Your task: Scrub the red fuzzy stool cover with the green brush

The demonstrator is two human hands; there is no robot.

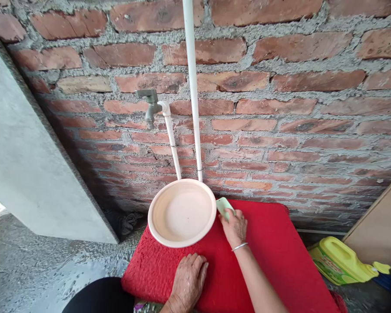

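A thick red cloth (267, 256) is spread out in front of me. My right hand (235, 227) grips a light green, rounded block (224, 205) that looks like a scrub brush, low against the cloth near its far edge. Its underside is hidden. Beside it, on the cloth's far left part, sits a pale pink basin (182, 213); what, if anything, is in it is hard to make out. My left hand (189, 278) rests palm down on the cloth just in front of the basin, holding nothing, fingers stretched out.
A grey tap (152, 108) on a white pipe (172, 143) stands above the basin, before a brick wall (263, 104). A taller white pipe (193, 87) runs up beside it. At left is a grey slab (45, 148) over wet floor; at right lies a yellow jug (342, 261).
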